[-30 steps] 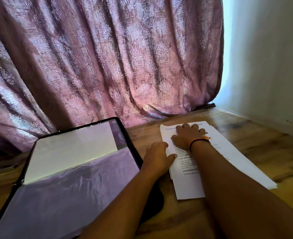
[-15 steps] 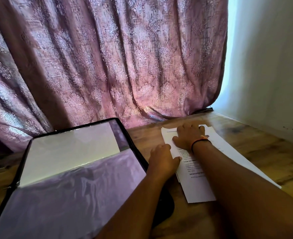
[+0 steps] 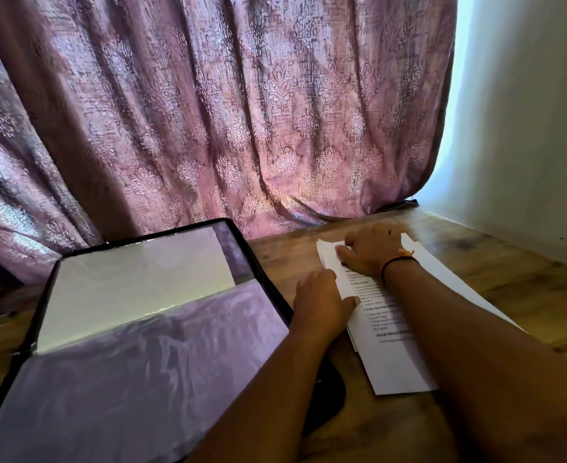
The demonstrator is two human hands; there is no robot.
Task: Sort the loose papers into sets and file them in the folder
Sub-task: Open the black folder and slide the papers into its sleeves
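Papers (image 3: 396,364) lay in a loose printed stack on the wooden table (image 3: 509,282), just right of the open black folder (image 3: 259,264). Right hand (image 3: 373,250) pressed flat on the stack's far end, fingers straight. Left hand (image 3: 320,302) sat at the stack's left edge, thumb on the top sheet, fingers curled; whether they gripped any sheets could not be told.

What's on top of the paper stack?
Right hand lies flat on the paper stack, far end; left hand touches its left edge. The right forearm hides some print.
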